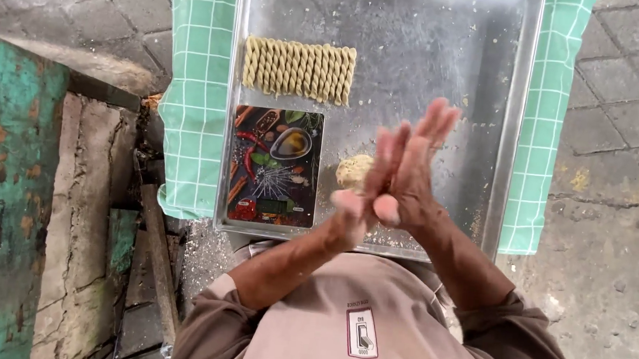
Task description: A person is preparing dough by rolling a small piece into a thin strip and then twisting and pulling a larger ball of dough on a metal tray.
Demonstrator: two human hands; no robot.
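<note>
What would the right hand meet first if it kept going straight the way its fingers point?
The right hand, pressed palm to palm with the left hand, points up and slightly right over the metal tray. Only bare, floured tray floor shows along that line, then the far rim. The twisted dough sticks lie off to the left. Height is unclear.

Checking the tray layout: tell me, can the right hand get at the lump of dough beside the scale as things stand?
Probably yes. The lump of dough lies bare on the metal tray, just beyond the right hand, with nothing over it. That hand is pressed palm to palm against the left hand, so it would have to part first.
</note>
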